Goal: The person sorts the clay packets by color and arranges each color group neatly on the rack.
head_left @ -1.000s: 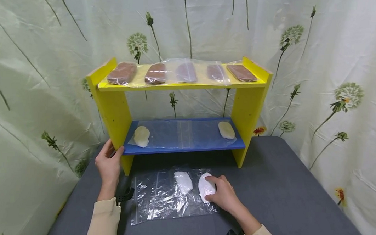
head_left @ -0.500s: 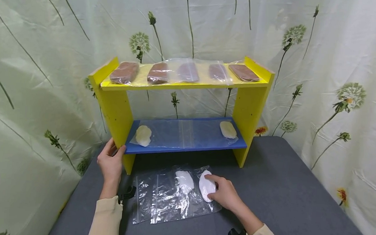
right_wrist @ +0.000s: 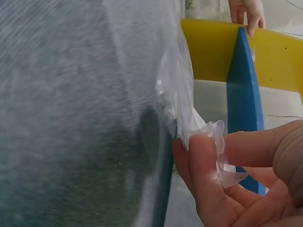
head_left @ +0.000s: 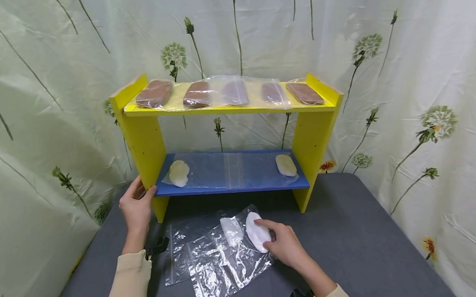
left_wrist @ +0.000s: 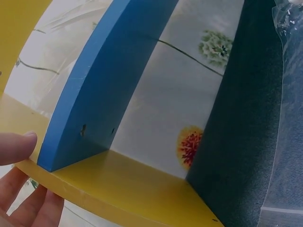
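My left hand grips the left side panel of a small yellow shelf unit. In the left wrist view its thumb lies on one face of the panel beside the blue shelf board, fingers on the other. My right hand pinches one end of a clear zip bag with a flat white oval piece in it. The right wrist view shows crumpled plastic between thumb and fingers. Below that bag lies a second clear zip bag, with another white piece showing beside the held one.
Several bagged reddish-brown slabs line the yellow top shelf. On the blue shelf, clear bags hold a cream piece at the left and another cream piece at the right. A floral curtain hangs behind the dark table.
My right hand has shifted slightly left with the upper bag. That bag has turned, its zip end swinging toward the front, away from the lower bag. The left hand keeps its grip on the panel.
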A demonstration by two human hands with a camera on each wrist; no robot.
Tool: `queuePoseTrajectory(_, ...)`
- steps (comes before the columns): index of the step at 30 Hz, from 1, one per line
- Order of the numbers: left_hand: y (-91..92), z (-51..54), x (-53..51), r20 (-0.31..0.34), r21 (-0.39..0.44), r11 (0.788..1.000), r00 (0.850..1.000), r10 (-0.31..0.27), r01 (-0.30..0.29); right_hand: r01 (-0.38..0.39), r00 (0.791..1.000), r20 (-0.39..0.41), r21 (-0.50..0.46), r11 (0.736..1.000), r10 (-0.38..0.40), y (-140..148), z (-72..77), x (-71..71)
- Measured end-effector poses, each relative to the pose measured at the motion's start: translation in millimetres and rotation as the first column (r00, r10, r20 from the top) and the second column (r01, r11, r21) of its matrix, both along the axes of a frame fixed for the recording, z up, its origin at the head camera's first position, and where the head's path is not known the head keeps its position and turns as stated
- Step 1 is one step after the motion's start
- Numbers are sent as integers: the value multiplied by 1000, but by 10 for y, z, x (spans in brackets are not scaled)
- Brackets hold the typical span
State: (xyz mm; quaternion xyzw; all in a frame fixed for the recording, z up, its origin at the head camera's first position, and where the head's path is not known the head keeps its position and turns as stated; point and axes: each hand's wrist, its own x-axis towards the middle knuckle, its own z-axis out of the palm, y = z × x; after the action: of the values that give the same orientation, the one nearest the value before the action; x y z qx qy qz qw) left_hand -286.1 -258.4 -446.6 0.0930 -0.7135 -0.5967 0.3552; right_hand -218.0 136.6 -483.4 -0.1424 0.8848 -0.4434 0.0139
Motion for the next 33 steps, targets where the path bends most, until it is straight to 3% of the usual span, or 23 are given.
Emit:
queuePoseTrajectory(10, -18, 8, 2, 5, -2, 1000, 1000, -6, 6, -15, 990, -138, 46, 999, 22, -50, 171, 37)
queuePoseTrajectory(33, -13, 15, 9, 26, -8, 1000, 1000, 2, -2, -60, 960, -270, 69, 996, 76, -136, 586, -96)
